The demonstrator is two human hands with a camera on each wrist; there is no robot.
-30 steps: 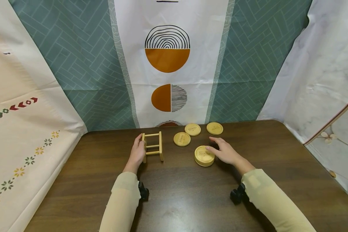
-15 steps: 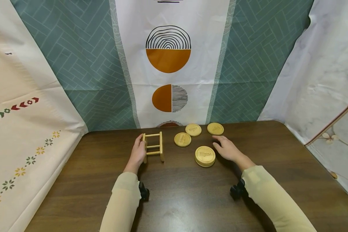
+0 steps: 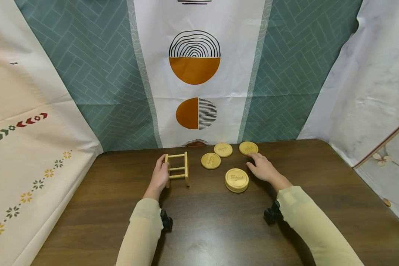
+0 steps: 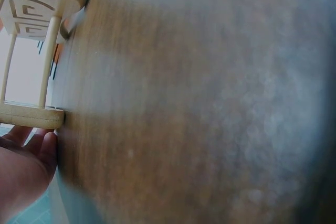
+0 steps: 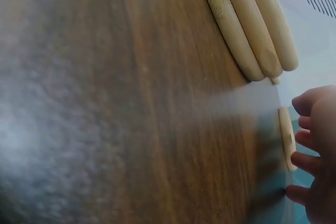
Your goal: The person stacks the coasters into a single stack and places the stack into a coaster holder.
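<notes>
A light wooden coaster holder (image 3: 177, 170) with round rails between two side panels stands left of the middle of the table. My left hand (image 3: 159, 174) holds its left panel; the left wrist view shows the fingertips (image 4: 48, 142) against the panel's outer face. My right hand (image 3: 262, 168) reaches over the table with fingers apart, fingertips at the near edge of the far right coaster (image 3: 248, 147). Just left of that hand is a stack of three round wooden coasters (image 3: 236, 178). Two more single coasters lie behind it, one in the middle (image 3: 223, 149) and one nearer the holder (image 3: 211, 161).
The dark wooden table (image 3: 199, 221) ends at the back against a hanging cloth (image 3: 199, 88) with orange half circles. A cream cloth (image 3: 36, 166) hangs on the left, a white marbled one (image 3: 379, 103) on the right. Black wrist cameras sit under both sleeves.
My right hand has left the top of the coaster stack and moved away, up to the far right coaster. The left hand and the coaster holder stay put.
</notes>
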